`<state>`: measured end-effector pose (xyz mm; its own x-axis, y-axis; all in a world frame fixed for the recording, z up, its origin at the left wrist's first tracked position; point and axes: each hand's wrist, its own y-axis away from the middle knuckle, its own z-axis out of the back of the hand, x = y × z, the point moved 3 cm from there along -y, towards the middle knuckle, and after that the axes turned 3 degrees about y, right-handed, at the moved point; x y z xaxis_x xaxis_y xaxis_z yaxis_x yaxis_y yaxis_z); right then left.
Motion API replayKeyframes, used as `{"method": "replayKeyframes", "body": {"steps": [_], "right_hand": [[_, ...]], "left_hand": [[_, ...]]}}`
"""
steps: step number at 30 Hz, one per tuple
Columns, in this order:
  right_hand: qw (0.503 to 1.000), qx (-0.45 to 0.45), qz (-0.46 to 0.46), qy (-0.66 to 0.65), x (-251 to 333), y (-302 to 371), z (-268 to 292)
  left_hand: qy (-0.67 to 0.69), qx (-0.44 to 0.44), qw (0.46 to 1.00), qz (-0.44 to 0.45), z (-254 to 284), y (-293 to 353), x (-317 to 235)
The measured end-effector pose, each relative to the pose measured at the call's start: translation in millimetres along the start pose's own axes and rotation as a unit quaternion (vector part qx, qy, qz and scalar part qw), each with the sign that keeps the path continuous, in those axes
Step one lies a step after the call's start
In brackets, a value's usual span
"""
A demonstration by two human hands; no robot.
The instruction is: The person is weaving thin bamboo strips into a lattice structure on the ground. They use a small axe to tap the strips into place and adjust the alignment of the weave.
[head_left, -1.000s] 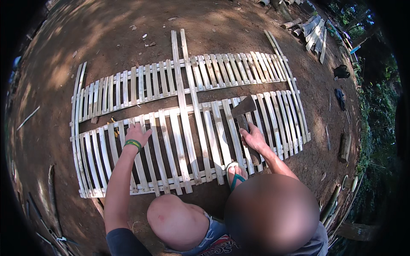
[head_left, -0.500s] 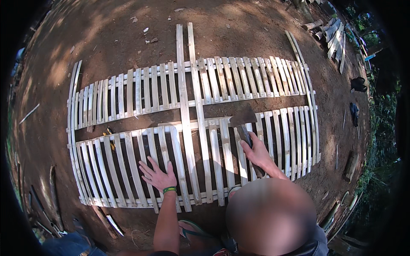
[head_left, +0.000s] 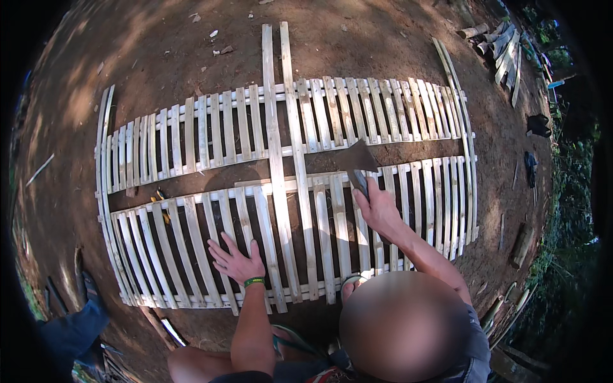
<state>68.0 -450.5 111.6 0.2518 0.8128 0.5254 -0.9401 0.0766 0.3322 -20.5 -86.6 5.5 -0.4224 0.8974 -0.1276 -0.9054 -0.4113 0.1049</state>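
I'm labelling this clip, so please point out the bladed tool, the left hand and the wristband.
Bladed tool (head_left: 358,157): head view, on its broad dark blade.
Left hand (head_left: 239,263): head view, on the back of the hand.
Wristband (head_left: 254,281): head view, on the band's upper face.

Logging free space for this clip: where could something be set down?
Bare soil beyond the upper slats, between middle strips and right strips. Narrower: the gap between upper and lower slats, right of the middle strips, partly hidden by the hatchet. Crowded: lower slats around the left hand and right hand.
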Motion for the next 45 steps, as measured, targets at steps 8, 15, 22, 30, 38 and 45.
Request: {"method": "replayKeyframes", "body": {"steps": [8, 15, 22, 30, 38, 45], "right_hand": [[0.992, -0.021, -0.034, -0.119, 42, -5, 45], [0.991, 0.12, -0.006, 0.06, -16, 24, -1], [0.966, -0.069, -0.11, -0.222, -1, 16, 42], [0.977, -0.02, -0.124, -0.174, -32, 12, 60], [0.999, -0.004, -0.008, 0.049, -54, 6, 16], [0.998, -0.038, -0.035, -0.018, -5, 2, 55]], "left_hand": [[0.002, 0.009, 1.0, 0.006, 2, 0, 2], [0.002, -0.001, 1.0, -0.002, 0, -3, 2], [-0.007, -0.013, 1.0, -0.004, -3, 2, 4], [-0.021, -0.029, 0.999, -0.01, -6, 2, 5], [-0.013, -0.033, 0.999, -0.015, -4, 3, 2], [-0.005, -0.033, 0.999, 0.0, -2, 3, 9]]}}
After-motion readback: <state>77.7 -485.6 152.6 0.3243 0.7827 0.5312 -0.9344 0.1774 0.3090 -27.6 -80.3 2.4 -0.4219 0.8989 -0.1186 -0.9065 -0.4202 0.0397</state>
